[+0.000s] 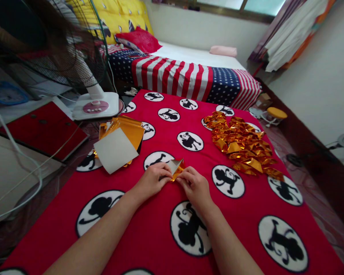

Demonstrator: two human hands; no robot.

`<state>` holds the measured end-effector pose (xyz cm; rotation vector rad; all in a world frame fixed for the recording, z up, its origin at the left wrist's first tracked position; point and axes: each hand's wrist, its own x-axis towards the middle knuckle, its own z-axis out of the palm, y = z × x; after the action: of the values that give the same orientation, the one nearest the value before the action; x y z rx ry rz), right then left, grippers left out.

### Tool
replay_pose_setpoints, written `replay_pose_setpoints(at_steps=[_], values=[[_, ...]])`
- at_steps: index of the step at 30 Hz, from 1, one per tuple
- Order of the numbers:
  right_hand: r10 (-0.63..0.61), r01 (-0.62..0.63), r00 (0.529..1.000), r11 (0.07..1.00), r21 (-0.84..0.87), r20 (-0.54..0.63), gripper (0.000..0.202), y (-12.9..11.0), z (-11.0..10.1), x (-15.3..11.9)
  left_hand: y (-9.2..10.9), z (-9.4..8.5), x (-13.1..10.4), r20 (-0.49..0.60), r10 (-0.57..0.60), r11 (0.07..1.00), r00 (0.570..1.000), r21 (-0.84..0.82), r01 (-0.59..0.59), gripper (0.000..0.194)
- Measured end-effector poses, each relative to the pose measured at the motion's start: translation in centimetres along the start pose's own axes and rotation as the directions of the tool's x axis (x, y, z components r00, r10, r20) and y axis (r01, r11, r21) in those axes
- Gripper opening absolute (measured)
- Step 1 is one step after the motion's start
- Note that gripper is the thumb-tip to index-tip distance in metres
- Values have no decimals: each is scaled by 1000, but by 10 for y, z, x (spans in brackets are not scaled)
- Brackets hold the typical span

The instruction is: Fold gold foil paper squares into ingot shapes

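Note:
Between my hands is a partly folded sheet of gold foil paper (175, 166), its pale backing showing on the upper side. My left hand (157, 176) pinches its left lower edge, and my right hand (195, 184) pinches the right one. To the left lies a stack of flat gold foil sheets (130, 131), with a pale-side-up sheet (116, 149) on top. Several folded gold foil pieces (240, 141) are heaped in rows on the right.
A red cloth with monkey prints (149, 244) covers the table. At the left stands an electric fan (96, 105) on a white base, beside a red panel (46, 128). A bed with a striped, starred cover (174, 76) is beyond the far edge; a small yellow-topped stool (276, 113) stands right.

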<state>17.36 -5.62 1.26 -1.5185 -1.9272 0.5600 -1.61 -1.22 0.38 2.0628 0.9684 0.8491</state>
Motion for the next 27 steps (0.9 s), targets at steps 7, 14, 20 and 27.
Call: replay_pose_setpoints(at_steps=[7,14,20,27], values=[[81,-82,996,996,-25,-26,13,-1,4,3,-1,-2,0,-10,-14,1000,1000,-11,14,13],[152,-155,986,987,-45,-74,11,-4,7,5,3,-2,0,-18,-16,1000,1000,14,16,16],[174,-185,976,980,-77,-130,12,-5,12,6,7,-1,-3,-46,-7,999,999,52,10,19],[181,-192,971,979,-63,-158,14,-6,12,4,5,6,0,-104,-41,997,994,53,47,14]])
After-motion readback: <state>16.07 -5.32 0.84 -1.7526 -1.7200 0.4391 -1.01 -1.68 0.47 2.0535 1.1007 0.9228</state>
